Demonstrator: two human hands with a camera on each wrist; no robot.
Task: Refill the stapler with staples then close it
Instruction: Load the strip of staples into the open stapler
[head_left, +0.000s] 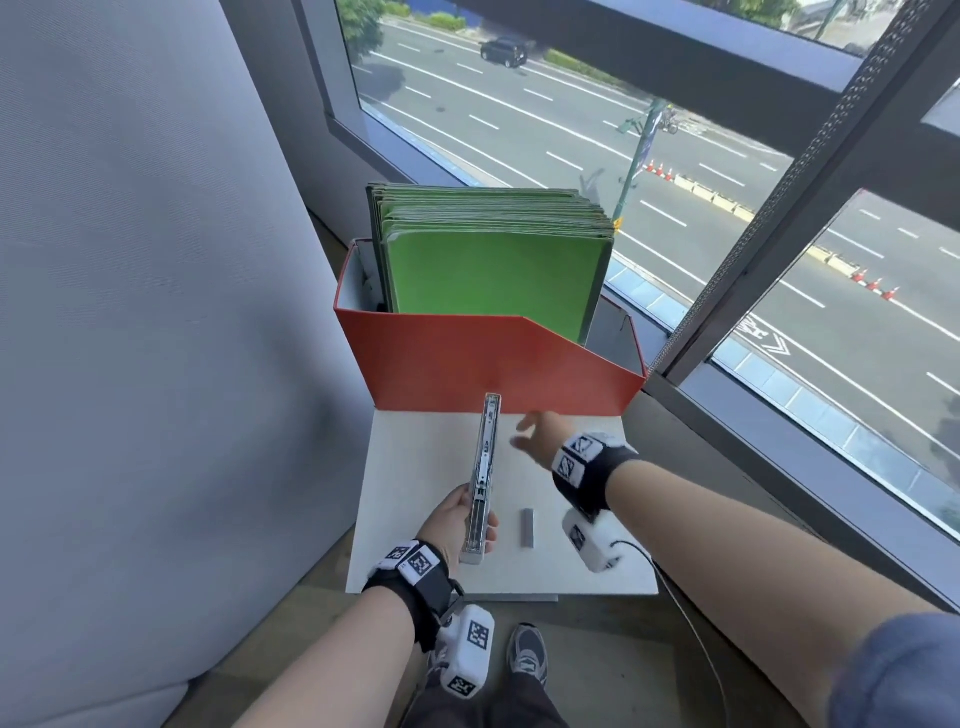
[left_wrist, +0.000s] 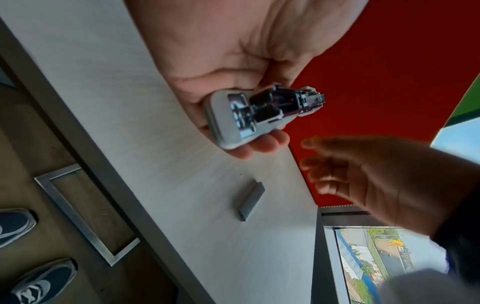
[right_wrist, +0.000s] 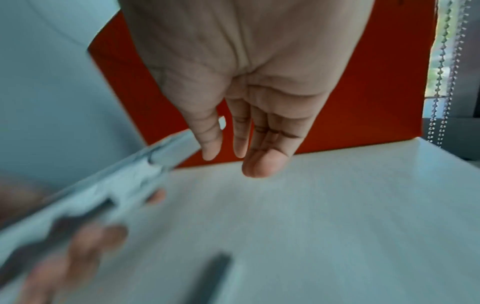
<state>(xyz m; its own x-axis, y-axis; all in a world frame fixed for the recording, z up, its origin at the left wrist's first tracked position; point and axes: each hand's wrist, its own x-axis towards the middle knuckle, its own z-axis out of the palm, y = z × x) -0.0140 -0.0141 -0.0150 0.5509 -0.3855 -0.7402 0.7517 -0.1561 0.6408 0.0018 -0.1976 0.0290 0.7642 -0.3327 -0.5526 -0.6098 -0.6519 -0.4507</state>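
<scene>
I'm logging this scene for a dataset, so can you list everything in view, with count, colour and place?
stapler: one, silver-grey, opened out long, held above the table's left part.
strip of staples: one, grey, lying on the table right of the stapler.
table: one, white top, by the window.
file box: one, red, at the table's far edge.
folders: a stack, green, standing in the file box.
window: one, dark frame, road outside.
shoes: two in the left wrist view, grey, on the floor.
left hand: grips the stapler's near end.
right hand: fingers loose, holds nothing, near the stapler's far end.
</scene>
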